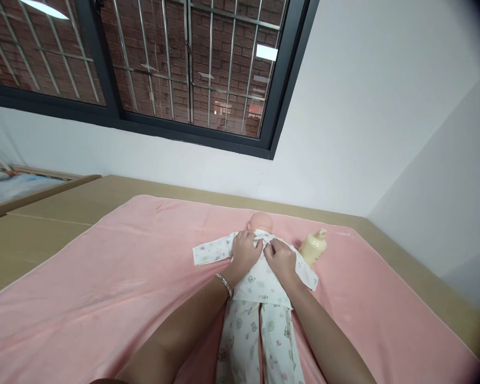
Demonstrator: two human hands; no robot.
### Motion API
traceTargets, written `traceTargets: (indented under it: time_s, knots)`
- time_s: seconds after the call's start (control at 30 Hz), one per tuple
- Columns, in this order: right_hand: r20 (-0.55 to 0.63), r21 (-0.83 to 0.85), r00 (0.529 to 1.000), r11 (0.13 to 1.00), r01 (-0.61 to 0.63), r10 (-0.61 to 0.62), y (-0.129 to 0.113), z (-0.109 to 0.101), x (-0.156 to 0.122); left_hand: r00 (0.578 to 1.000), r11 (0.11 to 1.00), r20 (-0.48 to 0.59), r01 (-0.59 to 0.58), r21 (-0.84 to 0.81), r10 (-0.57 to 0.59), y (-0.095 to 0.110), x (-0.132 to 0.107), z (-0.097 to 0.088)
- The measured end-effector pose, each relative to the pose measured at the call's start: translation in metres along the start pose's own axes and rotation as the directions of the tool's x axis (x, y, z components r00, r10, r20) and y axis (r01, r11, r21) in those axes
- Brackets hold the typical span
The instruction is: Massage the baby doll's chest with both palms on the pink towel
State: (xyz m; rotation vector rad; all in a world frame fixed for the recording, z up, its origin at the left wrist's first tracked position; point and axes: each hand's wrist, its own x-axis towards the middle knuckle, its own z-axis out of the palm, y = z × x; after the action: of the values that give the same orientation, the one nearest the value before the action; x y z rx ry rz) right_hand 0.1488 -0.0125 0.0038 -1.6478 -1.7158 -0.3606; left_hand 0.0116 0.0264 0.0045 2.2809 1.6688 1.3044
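A baby doll (pixel 260 221) lies on its back with its head away from me, dressed in a white printed baby shirt (pixel 262 285) and matching trousers (pixel 278 336). Both shirt sleeves spread out to the sides. At the shirt's neckline, my left hand (pixel 247 249) has its fingers curled on the fabric, thumb toward the middle. Close by on the right, my right hand (pixel 280 258) pinches the shirt front just below the collar. The exact fastening between the fingertips is hidden. A bracelet (pixel 224 285) circles my left wrist.
A cream pump bottle (pixel 313 246) stands or leans by the doll's right-hand sleeve. Beneath everything is a pink blanket (pixel 144 266) over a wooden table (pixel 72 197). Behind rise a white wall and a dark-framed window (pixel 192 136) with bars. A wooden-edged bed (pixel 20 186) is at far left.
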Motion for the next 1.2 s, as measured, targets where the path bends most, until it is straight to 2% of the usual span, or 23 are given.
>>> traceTargets:
  time_s: [0.07, 0.17, 0.33, 0.4, 0.47, 0.6, 0.67, 0.73, 0.87, 0.93, 1.07, 1.2]
  knots:
    - [0.003, -0.031, 1.000, 0.999, -0.018, 0.018, -0.001, -0.001, -0.001, 1.000, 1.000, 0.014, 0.023, 0.013, -0.023, 0.001, 0.000, -0.001]
    - [0.087, -0.013, 0.996, 0.999, 0.036, -0.034, 0.002, 0.000, 0.005, 0.998, 1.000, 0.059, 0.018, 0.004, -0.018, -0.002, 0.003, 0.001]
    - [0.270, 0.059, 0.953, 0.990, 0.126, -0.137, 0.013, 0.005, 0.016, 0.991, 0.992, 0.080, -0.102, -0.073, 0.108, -0.009, 0.008, 0.006]
    - [0.251, 0.076, 0.953, 0.985, 0.154, -0.168, 0.013, 0.005, 0.015, 0.988, 0.986, 0.060, -0.135, -0.096, 0.141, -0.009, 0.007, 0.006]
    - [0.180, 0.079, 0.970, 0.985, 0.151, -0.163, 0.011, 0.005, 0.011, 0.991, 0.988, 0.016, -0.130, -0.088, 0.131, -0.008, 0.005, 0.005]
    - [0.063, 0.043, 0.996, 0.997, 0.061, -0.064, 0.005, 0.001, 0.003, 0.994, 0.996, -0.060, -0.088, -0.027, 0.087, -0.004, 0.001, 0.004]
    - [0.082, 0.029, 0.996, 0.999, 0.017, -0.019, 0.003, 0.000, 0.003, 0.997, 0.999, -0.055, -0.053, -0.014, 0.052, -0.003, 0.000, 0.004]
    - [0.149, 0.027, 0.989, 1.000, 0.004, -0.008, 0.003, -0.001, 0.006, 1.000, 1.000, -0.018, -0.023, -0.016, 0.023, -0.004, 0.001, 0.003]
    - [0.303, 0.060, 0.951, 0.997, 0.051, -0.066, 0.008, 0.001, 0.015, 0.991, 0.998, 0.121, -0.064, -0.012, 0.065, -0.007, 0.006, 0.005]
    - [0.326, 0.077, 0.941, 0.995, 0.064, -0.085, 0.010, 0.002, 0.017, 0.984, 0.997, 0.158, -0.079, -0.011, 0.080, -0.009, 0.009, 0.006]
    - [0.248, 0.098, 0.965, 0.993, 0.069, -0.091, 0.009, 0.002, 0.014, 0.983, 0.989, 0.119, -0.132, -0.063, 0.138, -0.010, 0.010, 0.007]
    - [0.128, 0.056, 0.992, 0.998, -0.003, -0.004, 0.001, -0.001, 0.007, 0.989, 0.989, 0.016, -0.144, -0.039, 0.145, -0.009, 0.006, 0.006]
